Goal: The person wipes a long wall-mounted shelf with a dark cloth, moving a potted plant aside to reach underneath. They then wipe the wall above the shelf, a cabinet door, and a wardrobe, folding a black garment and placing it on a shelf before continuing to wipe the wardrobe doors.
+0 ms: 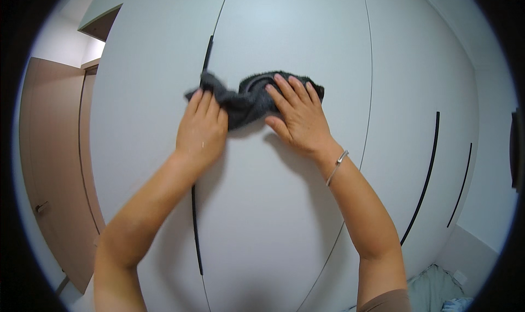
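A dark grey cloth point(245, 100) is bunched against a pale grey wardrobe door point(284, 213), at about head height. My left hand point(201, 127) presses flat on the cloth's left part, next to a thin black vertical handle point(206, 55). Over the cloth's right part lies my right hand point(298, 115), fingers spread and pointing up-left. A thin silver bracelet point(336, 167) circles my right wrist. Both forearms rise from the lower edge of the view.
The wardrobe has several pale doors with thin black handles point(425, 181), one more at far right point(460, 186). A brown room door point(54, 170) with a handle stands at the left. Light bedding point(437, 290) shows at the lower right.
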Available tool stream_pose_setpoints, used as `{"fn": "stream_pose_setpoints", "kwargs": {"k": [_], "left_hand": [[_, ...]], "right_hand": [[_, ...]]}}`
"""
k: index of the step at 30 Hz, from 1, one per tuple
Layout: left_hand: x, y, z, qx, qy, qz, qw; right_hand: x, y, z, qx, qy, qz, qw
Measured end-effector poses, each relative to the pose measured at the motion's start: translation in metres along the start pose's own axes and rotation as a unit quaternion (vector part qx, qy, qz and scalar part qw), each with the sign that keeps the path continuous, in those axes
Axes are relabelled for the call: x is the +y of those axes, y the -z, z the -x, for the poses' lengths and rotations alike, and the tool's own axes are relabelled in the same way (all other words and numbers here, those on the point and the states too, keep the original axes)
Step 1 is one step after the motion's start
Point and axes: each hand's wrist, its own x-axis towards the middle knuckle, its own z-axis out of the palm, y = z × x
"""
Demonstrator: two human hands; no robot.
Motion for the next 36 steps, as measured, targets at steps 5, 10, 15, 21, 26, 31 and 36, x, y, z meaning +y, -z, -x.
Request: {"fn": "stream_pose_setpoints", "kwargs": {"k": [5,10,15,21,26,31,36], "left_hand": [[0.065,0.017,0.118,-0.038,0.053,0.120,0.991],[0.092,0.063,0.174,-0.153,0.052,0.225,0.961],[0.055,0.028,0.091,-0.113,0.058,0.173,0.977],[-0.010,-0.014,-0.069,-0.022,0.070,0.051,0.996],[-0.043,-0.026,-0.171,-0.053,0.154,0.043,0.986],[0.003,-0.049,-0.180,-0.051,0.152,0.040,0.986],[0.054,-0.037,-0.115,-0.051,0.108,0.084,0.989]], "right_hand": [[-0.042,0.009,0.090,-0.137,0.014,-0.041,0.990],[-0.080,0.025,0.189,-0.230,0.071,-0.162,0.957],[-0.024,0.026,0.125,-0.153,0.040,-0.065,0.985],[0.084,0.020,0.014,0.015,-0.061,0.034,0.997],[0.146,0.035,-0.058,0.041,-0.112,0.053,0.991],[0.181,0.029,-0.039,0.048,-0.115,0.043,0.991],[0.156,0.030,0.055,0.028,-0.054,0.044,0.997]]}}
